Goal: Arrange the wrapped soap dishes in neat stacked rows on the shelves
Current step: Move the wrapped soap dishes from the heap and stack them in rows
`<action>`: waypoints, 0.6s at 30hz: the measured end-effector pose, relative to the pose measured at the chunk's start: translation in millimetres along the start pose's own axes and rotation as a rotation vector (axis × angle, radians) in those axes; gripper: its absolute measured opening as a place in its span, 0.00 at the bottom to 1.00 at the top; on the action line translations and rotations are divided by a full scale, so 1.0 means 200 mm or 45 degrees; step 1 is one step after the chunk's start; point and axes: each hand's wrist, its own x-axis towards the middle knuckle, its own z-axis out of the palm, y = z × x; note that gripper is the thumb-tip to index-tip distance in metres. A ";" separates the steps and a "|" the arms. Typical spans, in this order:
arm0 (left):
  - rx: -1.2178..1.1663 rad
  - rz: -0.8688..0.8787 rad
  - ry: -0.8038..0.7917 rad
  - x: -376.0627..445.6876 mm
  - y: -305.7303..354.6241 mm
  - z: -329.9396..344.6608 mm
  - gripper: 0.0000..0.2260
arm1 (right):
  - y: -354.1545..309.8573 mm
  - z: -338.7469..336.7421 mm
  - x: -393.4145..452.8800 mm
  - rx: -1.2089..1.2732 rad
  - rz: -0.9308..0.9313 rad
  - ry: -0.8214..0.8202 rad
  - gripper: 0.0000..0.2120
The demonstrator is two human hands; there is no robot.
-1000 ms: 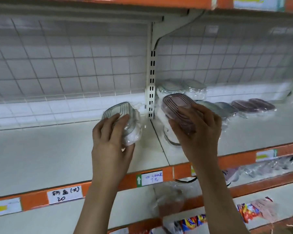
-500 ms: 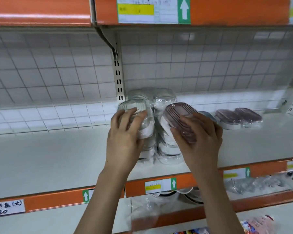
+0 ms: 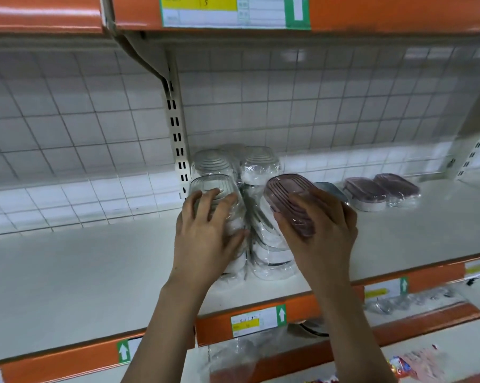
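- Starting at the far left, the white shelf point(image 3: 67, 272) is backed by a wire grid panel point(image 3: 67, 120), and a slotted upright post point(image 3: 176, 128) divides the panel.
- Just right of the post, the left hand point(image 3: 205, 233) grasps a clear-lidded wrapped soap dish point(image 3: 214, 186); the fingers curl over its top and the thumb presses its right side. This dish sits on top of a stack of wrapped dishes point(image 3: 239, 261) at the front of the shelf.
- Behind this stack, two more grey-lidded wrapped dishes point(image 3: 258, 164) stand against the back panel, side by side.
- To the right, the right hand point(image 3: 319, 230) holds a pink-lidded wrapped soap dish point(image 3: 285, 197). The dish is tilted, and the fingers wrap over its right edge while the thumb lies along its near side. It is above the right column of stacked dishes; I cannot tell if it touches them.
- Further right, two pink wrapped dishes point(image 3: 382, 190) lie flat on the shelf, touching each other, apart from the hands.
- Orange shelf edges carry price labels point(image 3: 258, 320) with green arrows.
- On the lower shelf point(image 3: 426, 352), plastic-wrapped goods point(image 3: 415, 366) are blurred.
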 end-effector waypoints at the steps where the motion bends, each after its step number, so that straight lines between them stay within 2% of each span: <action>1: -0.014 0.008 -0.002 0.01 -0.01 0.01 0.25 | 0.00 0.00 0.00 -0.005 0.004 0.007 0.18; 5: -0.028 0.022 -0.026 0.03 -0.02 0.01 0.25 | 0.02 0.01 0.00 0.018 0.006 -0.007 0.18; 10: 0.128 -0.042 -0.045 0.03 0.06 -0.05 0.28 | 0.06 -0.01 0.06 0.091 -0.038 0.000 0.18; 18: 0.073 -0.091 0.308 0.06 0.43 0.03 0.16 | 0.33 -0.09 0.18 0.282 -0.105 -0.069 0.18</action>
